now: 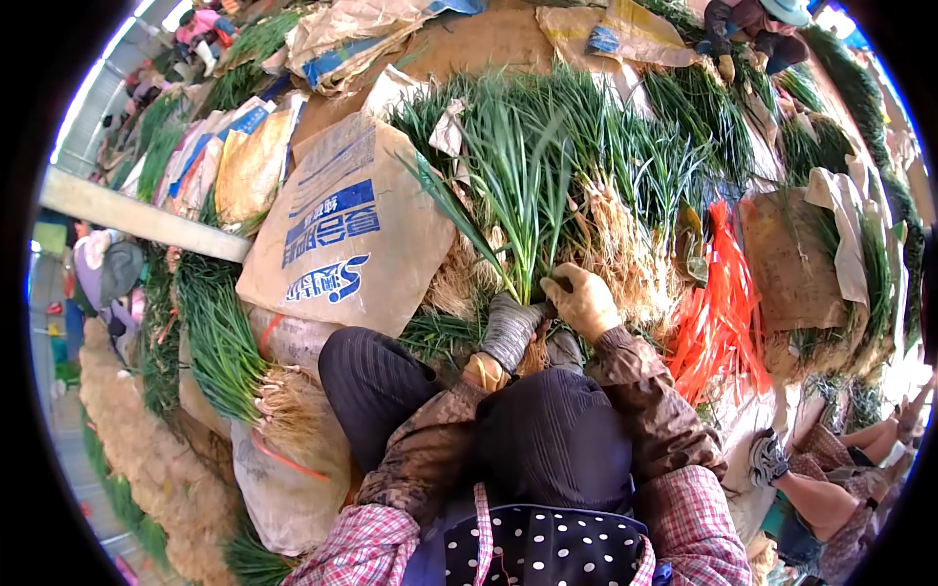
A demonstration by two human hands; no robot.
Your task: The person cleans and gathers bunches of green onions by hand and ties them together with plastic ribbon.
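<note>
A bunch of long green leafy plants (523,210) stands upright in front of me, its lower stems in my left hand (513,330), which has a grey wrapping over the fingers. My right hand (584,301), in a yellowish glove, is beside the stems with its fingers curled; whether it grips anything is too small to tell. Behind the bunch lie piles of the same plants with pale roots (620,244). A printed beige sack (342,230) lies to the left. To the right is a heap of red strips (718,308).
Tied plants (230,342) rest on a white sack (293,488) at the left. A pale beam (147,217) juts in from the left. Other people are around: one at the top right (757,24), another with bare legs (821,493) at the lower right.
</note>
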